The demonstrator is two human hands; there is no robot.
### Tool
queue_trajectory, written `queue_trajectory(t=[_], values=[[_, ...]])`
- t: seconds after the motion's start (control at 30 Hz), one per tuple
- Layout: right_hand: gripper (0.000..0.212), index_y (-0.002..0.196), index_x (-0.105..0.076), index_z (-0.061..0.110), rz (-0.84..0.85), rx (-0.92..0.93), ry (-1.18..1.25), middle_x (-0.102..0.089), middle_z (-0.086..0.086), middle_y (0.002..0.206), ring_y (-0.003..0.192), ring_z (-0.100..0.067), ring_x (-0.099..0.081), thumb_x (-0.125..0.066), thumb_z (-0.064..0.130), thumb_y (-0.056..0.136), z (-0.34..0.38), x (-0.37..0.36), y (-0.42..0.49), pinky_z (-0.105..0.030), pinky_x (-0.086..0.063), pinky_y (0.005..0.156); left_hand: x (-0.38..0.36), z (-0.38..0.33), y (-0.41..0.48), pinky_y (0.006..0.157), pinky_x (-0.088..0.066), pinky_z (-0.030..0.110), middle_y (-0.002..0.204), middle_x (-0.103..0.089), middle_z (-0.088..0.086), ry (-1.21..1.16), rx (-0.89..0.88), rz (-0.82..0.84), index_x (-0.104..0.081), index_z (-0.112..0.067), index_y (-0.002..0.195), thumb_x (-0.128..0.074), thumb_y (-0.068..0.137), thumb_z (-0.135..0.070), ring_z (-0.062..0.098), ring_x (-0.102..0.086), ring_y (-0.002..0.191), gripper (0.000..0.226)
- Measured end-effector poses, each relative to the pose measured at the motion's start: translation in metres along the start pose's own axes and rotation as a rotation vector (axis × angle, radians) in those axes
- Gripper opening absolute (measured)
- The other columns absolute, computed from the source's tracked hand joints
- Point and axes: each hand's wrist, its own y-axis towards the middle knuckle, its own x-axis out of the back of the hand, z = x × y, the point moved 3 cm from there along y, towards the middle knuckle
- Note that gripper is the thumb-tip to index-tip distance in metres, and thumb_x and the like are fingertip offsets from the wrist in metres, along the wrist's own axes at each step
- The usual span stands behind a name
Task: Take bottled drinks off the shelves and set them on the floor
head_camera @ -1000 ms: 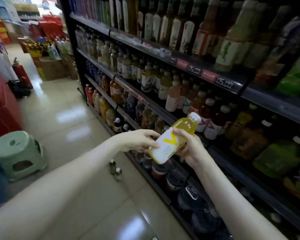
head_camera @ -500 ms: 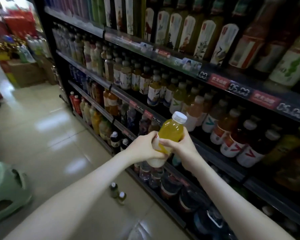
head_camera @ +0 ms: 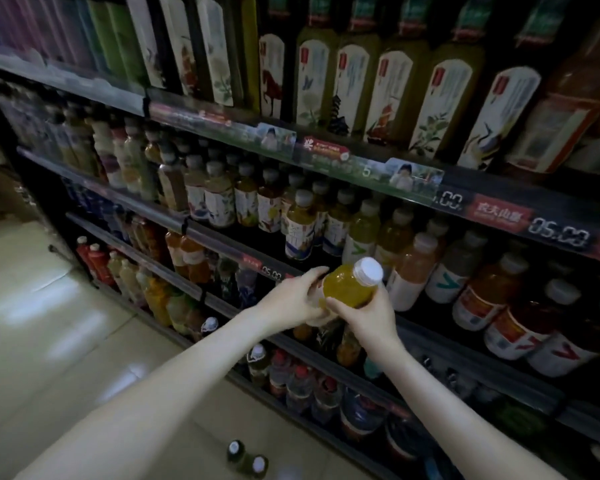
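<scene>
A yellow drink bottle (head_camera: 349,286) with a white cap is held in front of the middle shelf (head_camera: 222,244), its cap tipped up and toward the rows of bottles. My left hand (head_camera: 291,301) grips its lower part from the left. My right hand (head_camera: 364,315) grips it from below and from the right. Its white label end is mostly hidden by my fingers. Two small bottles (head_camera: 246,457) with white caps stand on the floor (head_camera: 66,341) at the bottom of the view.
Dark shelving full of bottled drinks fills the right and top. Tall tea bottles (head_camera: 388,88) line the upper shelf, large water bottles (head_camera: 357,410) the bottom one. Price strips (head_camera: 499,213) run along the shelf edges. Glossy tiled floor lies to the left.
Both hands have raised the yellow bottle toward the middle shelf and tipped its cap more toward the shelf. My view has swung right and closer, so the green stool has left the frame.
</scene>
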Motion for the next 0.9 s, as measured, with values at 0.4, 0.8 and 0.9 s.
queue_trajectory(t=[0.4, 0.8, 0.9], values=[[0.065, 0.135, -0.041, 0.021, -0.168, -0.012, -0.142, -0.044, 0.008, 0.127, 0.122, -0.008, -0.044, -0.075, 0.014, 0.08, 0.003, 0.01, 0.046, -0.012, -0.038, 0.098, -0.014, -0.02, 0.098, 0.08, -0.048, 0.039, 0.136, -0.045, 0.014, 0.097, -0.296, -0.081, -0.025, -0.017, 0.138, -0.065, 0.084, -0.025, 0.038, -0.058, 0.107, 0.068], [0.021, 0.097, -0.059, 0.022, -0.358, -0.222, -0.33, -0.066, 0.003, 0.093, 0.088, -0.015, -0.063, -0.057, 0.041, 0.089, -0.034, 0.069, 0.093, -0.027, -0.048, 0.074, -0.054, -0.022, 0.142, 0.076, -0.052, 0.037, 0.11, -0.063, 0.013, -0.096, -0.066, -0.059, -0.025, -0.008, 0.137, -0.062, 0.084, -0.043, 0.032, -0.063, 0.093, 0.073], [0.033, 0.105, -0.05, 0.022, -0.396, -0.252, -0.312, -0.064, 0.005, 0.092, 0.086, -0.016, -0.063, -0.058, 0.048, 0.086, -0.043, 0.071, 0.101, -0.031, -0.052, 0.077, -0.058, -0.027, 0.15, 0.075, -0.051, 0.035, 0.114, -0.061, 0.017, -0.113, -0.062, -0.054, -0.011, -0.002, 0.144, -0.065, 0.086, -0.034, 0.035, -0.062, 0.096, 0.086]])
